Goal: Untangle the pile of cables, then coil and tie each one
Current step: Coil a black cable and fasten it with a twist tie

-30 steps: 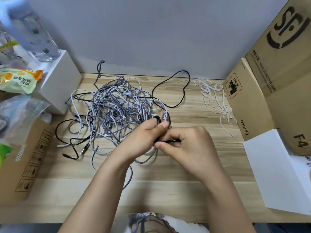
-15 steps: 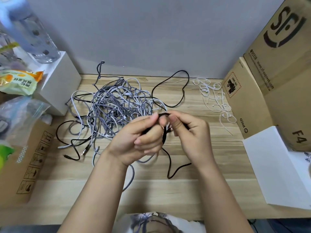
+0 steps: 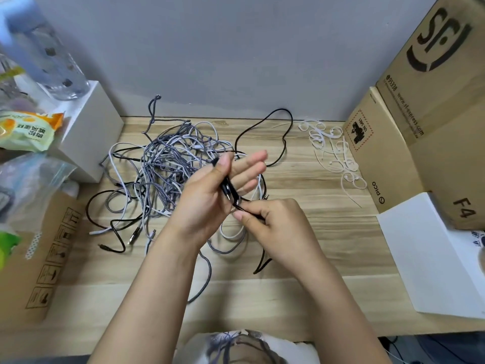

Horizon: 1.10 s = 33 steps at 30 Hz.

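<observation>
Wood-grain tabletop [image 3: 301, 292] runs up to a plain grey wall [image 3: 236, 53], and we see the work going on over its middle. Our left hand [image 3: 210, 195] is raised above the pile with its fingers stretched out flat and its thumb pressed across a small black coil [image 3: 227, 189], so the wound part of the black cable [image 3: 282, 143] is pinned against the palm just under the thumb. Our right hand [image 3: 275, 224] sits just below and beside it, fingers curled, pinching the same cable between thumb and forefinger where it leaves the coil. From that pinch the free tail drops under the right wrist and ends on the wood toward the near edge; another stretch loops away toward the far edge, by the wall. Behind both hands the tangled pile of cables [image 3: 168, 169], grey braided and white with some black, spreads over the left half of the surface. Near the far right corner lies a scatter of white ties [image 3: 330, 151], next to the cardboard boxes [image 3: 420, 132] along the right edge. A white box [image 3: 89, 137] stands at the far left corner.
</observation>
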Each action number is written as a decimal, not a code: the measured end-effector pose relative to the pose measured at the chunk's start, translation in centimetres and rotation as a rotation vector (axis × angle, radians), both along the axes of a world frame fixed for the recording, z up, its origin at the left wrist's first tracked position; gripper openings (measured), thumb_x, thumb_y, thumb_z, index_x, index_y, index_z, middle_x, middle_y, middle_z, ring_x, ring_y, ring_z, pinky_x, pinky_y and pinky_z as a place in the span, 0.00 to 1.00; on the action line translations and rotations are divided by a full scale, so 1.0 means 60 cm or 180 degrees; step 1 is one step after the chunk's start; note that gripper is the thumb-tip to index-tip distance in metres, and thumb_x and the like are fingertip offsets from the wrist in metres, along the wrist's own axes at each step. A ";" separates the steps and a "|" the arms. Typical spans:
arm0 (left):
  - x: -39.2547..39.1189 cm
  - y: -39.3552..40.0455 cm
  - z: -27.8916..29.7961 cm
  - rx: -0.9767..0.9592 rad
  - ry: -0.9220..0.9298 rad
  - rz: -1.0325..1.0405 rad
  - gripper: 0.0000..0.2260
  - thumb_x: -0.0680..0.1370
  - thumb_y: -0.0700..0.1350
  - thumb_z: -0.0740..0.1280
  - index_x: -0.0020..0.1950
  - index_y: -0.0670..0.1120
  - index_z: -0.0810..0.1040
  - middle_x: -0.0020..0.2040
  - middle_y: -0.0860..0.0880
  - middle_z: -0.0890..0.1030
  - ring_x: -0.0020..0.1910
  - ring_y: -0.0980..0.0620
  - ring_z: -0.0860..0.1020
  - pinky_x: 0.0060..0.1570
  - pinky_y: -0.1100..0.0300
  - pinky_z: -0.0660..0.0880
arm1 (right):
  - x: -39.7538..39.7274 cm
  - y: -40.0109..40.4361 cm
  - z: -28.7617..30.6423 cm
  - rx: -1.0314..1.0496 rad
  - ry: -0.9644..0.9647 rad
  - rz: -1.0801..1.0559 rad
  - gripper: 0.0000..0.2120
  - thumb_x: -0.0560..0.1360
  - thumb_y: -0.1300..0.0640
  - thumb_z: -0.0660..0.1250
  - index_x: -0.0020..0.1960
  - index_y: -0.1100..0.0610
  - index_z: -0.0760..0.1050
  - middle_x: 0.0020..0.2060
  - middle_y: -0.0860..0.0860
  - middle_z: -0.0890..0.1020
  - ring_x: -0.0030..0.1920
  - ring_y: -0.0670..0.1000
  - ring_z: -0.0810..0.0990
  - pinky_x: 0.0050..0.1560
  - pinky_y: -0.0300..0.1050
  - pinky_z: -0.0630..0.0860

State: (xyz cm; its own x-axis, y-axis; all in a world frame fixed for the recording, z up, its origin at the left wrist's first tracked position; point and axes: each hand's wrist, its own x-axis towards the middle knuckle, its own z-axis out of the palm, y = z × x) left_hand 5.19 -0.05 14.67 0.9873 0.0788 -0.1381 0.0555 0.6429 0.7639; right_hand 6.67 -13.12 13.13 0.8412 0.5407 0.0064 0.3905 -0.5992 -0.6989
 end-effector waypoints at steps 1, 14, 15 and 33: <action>0.000 -0.005 -0.001 0.0227 0.0000 -0.0057 0.15 0.82 0.43 0.51 0.44 0.44 0.76 0.44 0.47 0.85 0.42 0.55 0.84 0.40 0.65 0.79 | 0.000 -0.001 0.004 -0.0120 -0.0084 -0.0015 0.19 0.69 0.42 0.58 0.46 0.53 0.81 0.24 0.49 0.73 0.31 0.50 0.73 0.36 0.50 0.72; -0.006 0.017 -0.024 0.2388 0.0292 -0.1247 0.22 0.82 0.49 0.56 0.33 0.36 0.68 0.19 0.52 0.69 0.20 0.58 0.64 0.28 0.62 0.63 | 0.005 -0.020 0.034 0.1285 0.0055 -0.0683 0.10 0.64 0.53 0.78 0.29 0.50 0.77 0.22 0.41 0.74 0.24 0.40 0.69 0.29 0.31 0.66; -0.007 0.018 -0.022 0.2279 0.0222 -0.1472 0.26 0.81 0.53 0.54 0.33 0.34 0.69 0.19 0.51 0.67 0.20 0.57 0.62 0.27 0.64 0.60 | 0.008 -0.021 0.036 0.1345 -0.0056 -0.0732 0.09 0.63 0.52 0.78 0.29 0.50 0.78 0.22 0.43 0.72 0.24 0.42 0.66 0.28 0.32 0.62; 0.006 0.051 0.027 -0.0988 -0.0771 -0.0743 0.23 0.81 0.41 0.56 0.71 0.31 0.55 0.31 0.48 0.73 0.26 0.54 0.71 0.35 0.63 0.71 | 0.007 -0.011 -0.001 0.0517 0.0546 0.0119 0.17 0.74 0.46 0.58 0.52 0.54 0.80 0.33 0.52 0.81 0.35 0.50 0.77 0.41 0.46 0.74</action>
